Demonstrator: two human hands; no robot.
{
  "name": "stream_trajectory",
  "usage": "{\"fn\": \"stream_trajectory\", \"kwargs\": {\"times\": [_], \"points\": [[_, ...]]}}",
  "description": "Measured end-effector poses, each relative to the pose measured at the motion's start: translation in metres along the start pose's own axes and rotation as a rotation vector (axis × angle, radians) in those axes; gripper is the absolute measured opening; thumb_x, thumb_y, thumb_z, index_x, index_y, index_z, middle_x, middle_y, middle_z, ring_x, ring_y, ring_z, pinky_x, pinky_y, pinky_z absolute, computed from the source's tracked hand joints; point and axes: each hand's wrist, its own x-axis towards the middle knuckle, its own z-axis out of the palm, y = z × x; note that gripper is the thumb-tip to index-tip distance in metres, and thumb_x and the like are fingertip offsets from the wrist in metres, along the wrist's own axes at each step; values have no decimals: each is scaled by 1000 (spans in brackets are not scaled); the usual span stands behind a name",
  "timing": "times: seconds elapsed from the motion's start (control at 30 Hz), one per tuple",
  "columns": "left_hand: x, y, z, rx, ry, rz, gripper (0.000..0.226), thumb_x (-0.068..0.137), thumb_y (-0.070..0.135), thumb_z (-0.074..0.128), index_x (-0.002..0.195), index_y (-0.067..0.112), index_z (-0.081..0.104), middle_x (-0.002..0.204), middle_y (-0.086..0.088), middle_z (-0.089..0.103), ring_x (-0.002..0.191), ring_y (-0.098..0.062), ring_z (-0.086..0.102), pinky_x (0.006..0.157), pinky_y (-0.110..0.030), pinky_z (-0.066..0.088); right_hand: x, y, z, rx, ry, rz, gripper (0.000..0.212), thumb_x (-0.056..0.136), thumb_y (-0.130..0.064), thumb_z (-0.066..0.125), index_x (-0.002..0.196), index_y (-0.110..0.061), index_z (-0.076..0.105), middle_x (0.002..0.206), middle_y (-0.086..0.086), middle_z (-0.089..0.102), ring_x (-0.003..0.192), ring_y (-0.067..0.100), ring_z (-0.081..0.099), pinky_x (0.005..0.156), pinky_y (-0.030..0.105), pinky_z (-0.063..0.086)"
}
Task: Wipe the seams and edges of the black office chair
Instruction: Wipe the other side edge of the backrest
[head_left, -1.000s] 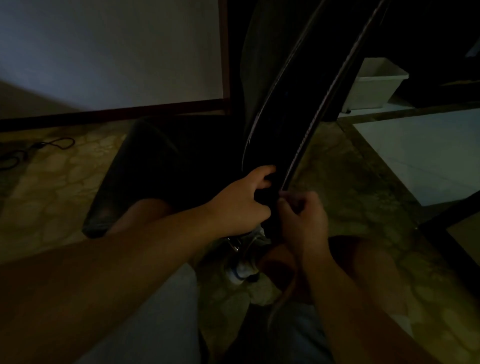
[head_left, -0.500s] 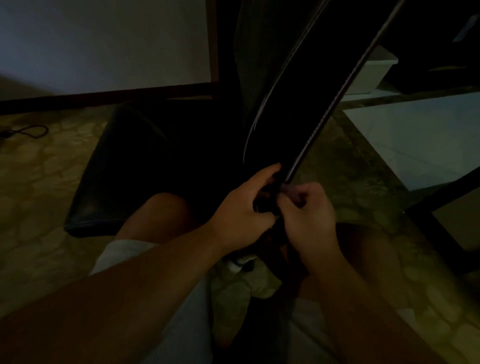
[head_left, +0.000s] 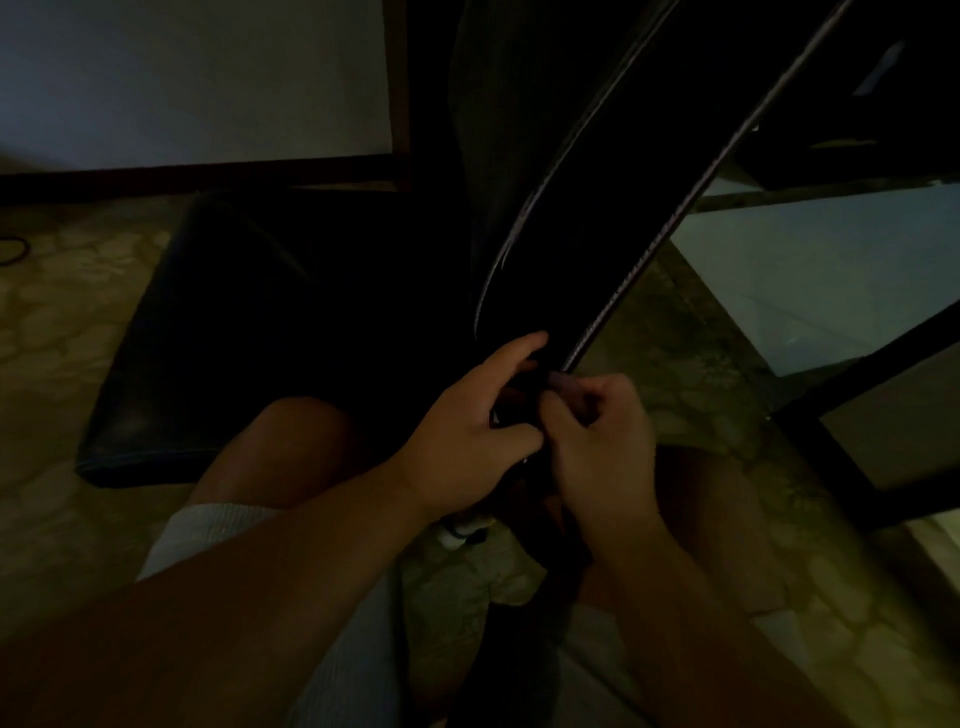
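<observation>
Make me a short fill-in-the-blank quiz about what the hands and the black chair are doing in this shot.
1. Both hands meet at the ____ end of the chair's side edge.
2. The left hand grips the black ____.
3. The right hand has its fingers ____.
4. The floor shows a ____ pattern.

Missing words: lower; chair; curled; stone

The chair back (head_left: 649, 171) runs off the top edge; darkness hides whatever the right hand (head_left: 602, 441) pinches against its seam.
</observation>
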Motion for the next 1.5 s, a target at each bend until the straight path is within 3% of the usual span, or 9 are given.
{"fn": "stream_trajectory", "kwargs": {"times": [0.3,0.43,0.57,0.93,1.07,1.17,1.3,1.43,1.5], "points": [[-1,1,-1,-145,-35,0,69,79,20,62,139,46,41,137,14,53,115,4,60,90,-15,49,5,-2,-1,85,95,53,16,88,-23,68,96,-18,56,88,-1,66,75,9,66,60,24,53],[-2,0,-2,-86,-25,26,68,75,37,64,135,54,38,142,14,51,126,5,52,100,-16,45,0,-3,2,14,-53,17,14,87,-24,69,92,-21,56,89,-1,65,79,9,65,64,24,52],[-4,0,-1,-120,-24,19,67,77,32,64,137,51,40,141,11,53,123,2,55,95,-16,47,3,-8,-4,142,118,60,13,89,-22,66,96,-17,56,85,-3,66,70,7,64,54,16,48],[-5,0,1,-182,-21,29,61,83,31,60,140,44,42,139,8,56,125,-2,57,98,-20,48,-2,-11,1,42,-29,-27,11,88,-19,69,89,-21,59,87,-6,68,77,2,66,64,21,53],[-5,-1,2,-183,-12,28,69,78,42,58,145,43,41,147,1,51,130,-10,54,110,-37,46,2,-11,-3,130,130,-4,11,88,-20,69,91,-18,58,79,-2,67,64,4,63,54,22,48],[-5,-1,1,-155,-16,37,72,78,45,57,147,39,40,150,4,50,135,-8,50,115,-39,41,-4,-12,3,62,-51,-46,12,89,-16,68,87,-21,57,83,-2,67,74,8,65,59,19,50],[-6,1,4,-158,-13,27,71,76,47,58,145,43,40,147,4,51,131,-7,53,110,-33,45,-2,-14,-1,162,128,4,10,88,-17,68,89,-18,59,81,-3,67,66,4,63,54,18,48],[-5,-2,3,-112,2,37,69,79,47,59,146,44,40,151,7,48,137,-8,47,116,-43,40,-6,-17,3,92,-17,-46,12,89,-13,68,86,-19,57,83,-7,66,73,-1,63,60,14,49],[-6,-1,4,-119,18,39,63,82,42,61,143,47,42,148,8,49,134,-6,50,113,-36,43,-6,-18,1,142,96,-31,10,88,-15,68,88,-19,59,82,-7,66,69,-2,63,57,15,48]]}}
